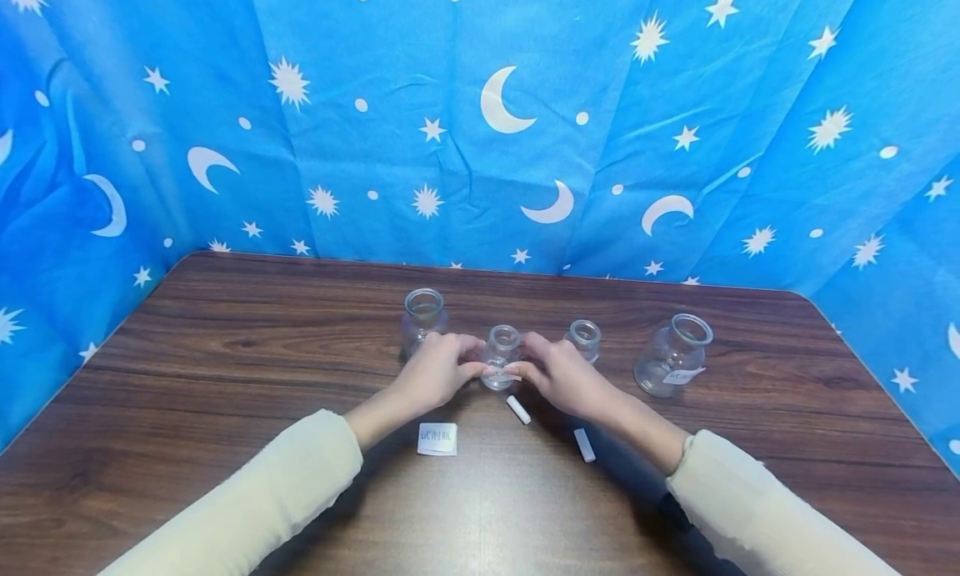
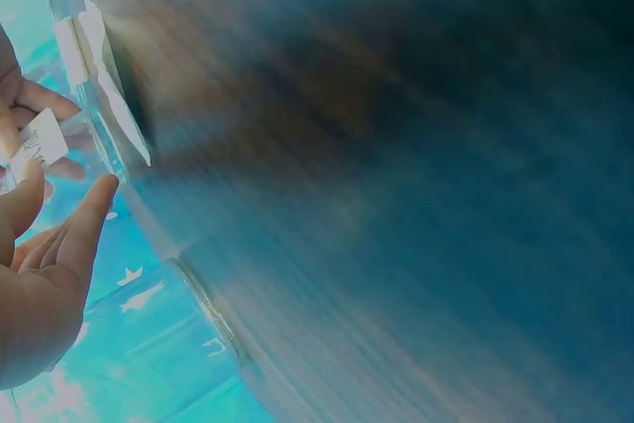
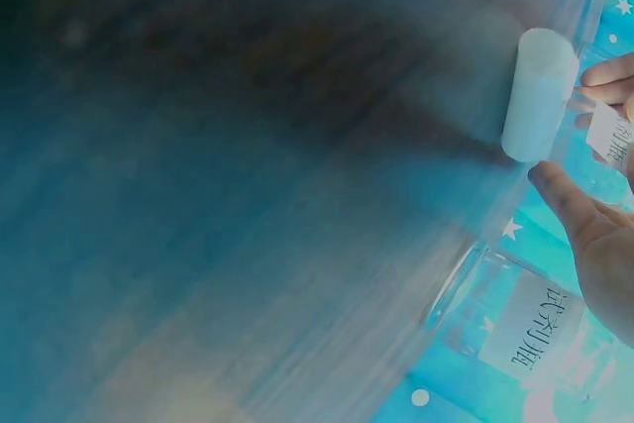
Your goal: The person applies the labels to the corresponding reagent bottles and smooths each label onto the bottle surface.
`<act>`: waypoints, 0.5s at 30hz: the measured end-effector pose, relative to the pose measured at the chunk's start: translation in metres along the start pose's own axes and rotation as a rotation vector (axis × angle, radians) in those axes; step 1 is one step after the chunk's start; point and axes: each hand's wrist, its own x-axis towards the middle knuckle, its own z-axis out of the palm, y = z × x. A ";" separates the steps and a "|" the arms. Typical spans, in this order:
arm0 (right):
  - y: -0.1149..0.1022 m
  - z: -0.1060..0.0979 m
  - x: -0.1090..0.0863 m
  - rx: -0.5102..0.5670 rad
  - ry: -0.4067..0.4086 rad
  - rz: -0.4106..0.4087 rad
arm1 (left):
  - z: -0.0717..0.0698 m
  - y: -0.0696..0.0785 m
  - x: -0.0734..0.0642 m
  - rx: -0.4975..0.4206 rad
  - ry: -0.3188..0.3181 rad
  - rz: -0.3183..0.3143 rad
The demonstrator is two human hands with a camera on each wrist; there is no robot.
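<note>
Between both hands stands a small clear glass jar (image 1: 504, 340) in the middle of the table. My left hand (image 1: 438, 368) holds its left side and my right hand (image 1: 566, 374) its right side. Both thumbs press a white paper label (image 1: 504, 374) against the front of the jar, and fingers reach round behind it. Handwriting shows on this label (image 3: 611, 136) in the right wrist view. Behind my left hand is a larger glass jar (image 1: 424, 309), partly hidden. Another small glass jar (image 1: 584, 336) sits just beyond my right hand.
A large glass jar (image 1: 672, 359) bearing a white label stands at the right. Nearer me lie a handwritten stack of paper slips (image 1: 437, 439) and two small white pieces, one a short stick (image 1: 518, 409), the other a strip (image 1: 584, 445). A blue curtain (image 1: 450, 142) hangs behind the table.
</note>
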 end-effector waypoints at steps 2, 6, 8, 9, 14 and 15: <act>0.001 0.000 0.000 0.002 0.004 -0.017 | 0.000 0.000 0.000 -0.002 -0.002 0.001; 0.002 0.000 0.000 0.008 0.013 -0.050 | 0.001 -0.001 -0.001 -0.014 -0.012 -0.006; 0.003 0.000 0.000 0.015 0.018 -0.071 | 0.001 -0.001 -0.001 -0.014 -0.015 -0.007; 0.003 0.000 0.000 0.020 0.017 -0.080 | 0.002 -0.001 -0.001 -0.014 -0.016 -0.014; 0.004 -0.002 0.000 0.062 -0.023 -0.090 | 0.002 0.002 -0.001 -0.015 -0.009 -0.017; 0.003 -0.002 0.000 0.067 -0.032 -0.087 | 0.003 0.003 -0.002 -0.017 -0.005 -0.014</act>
